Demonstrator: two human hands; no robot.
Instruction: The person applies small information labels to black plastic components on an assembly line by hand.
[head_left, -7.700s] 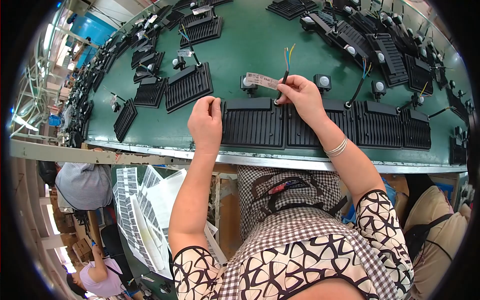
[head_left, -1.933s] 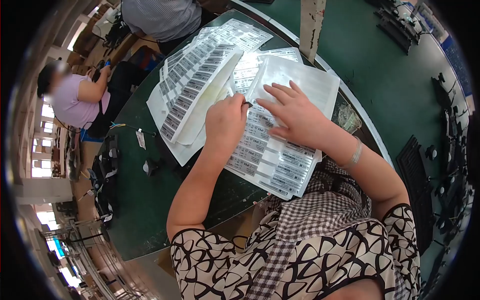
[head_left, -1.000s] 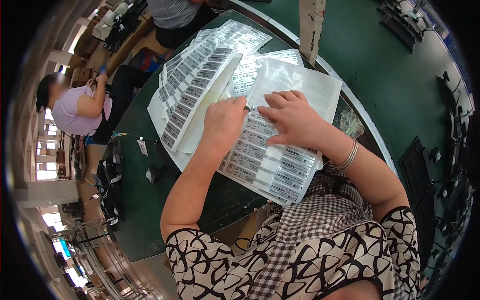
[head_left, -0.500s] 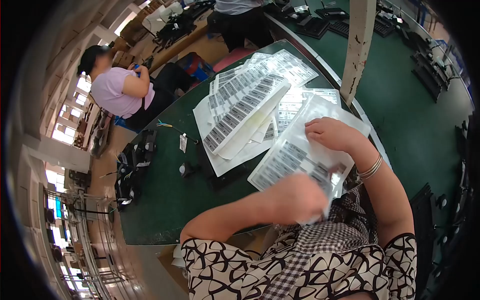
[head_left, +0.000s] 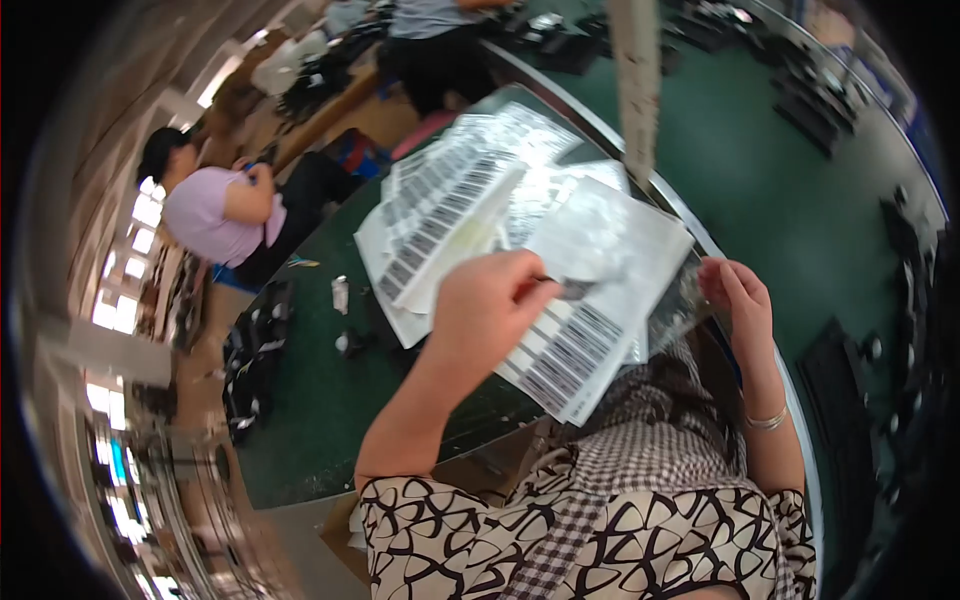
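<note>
My left hand [head_left: 488, 302] is over the upper label sheet [head_left: 575, 350], thumb and forefinger pinched on a thin, blurred sticker [head_left: 578, 290]. This sheet has rows of printed barcode labels at its near end and a bare shiny backing farther up. My right hand [head_left: 738, 292] is off the sheet's right side, above the table's metal edge, its fingers curled together; whatever they hold, if anything, is too blurred to make out. To the left of the sheet lies a pile of further barcode label sheets [head_left: 450, 215], the top one curling up.
A green table [head_left: 300, 440] carries black parts with cables [head_left: 258, 350] on its left and a small tag [head_left: 340, 294]. A worn post [head_left: 636, 90] rises beyond the sheets. Black units line the green surface [head_left: 720, 150] at right. One person [head_left: 220, 215] sits at left; another [head_left: 435, 50] is farther back.
My left hand has moved up and away from the sheet's near end, across its face. My right hand has left the sheet and moved right. The view has shifted a little.
</note>
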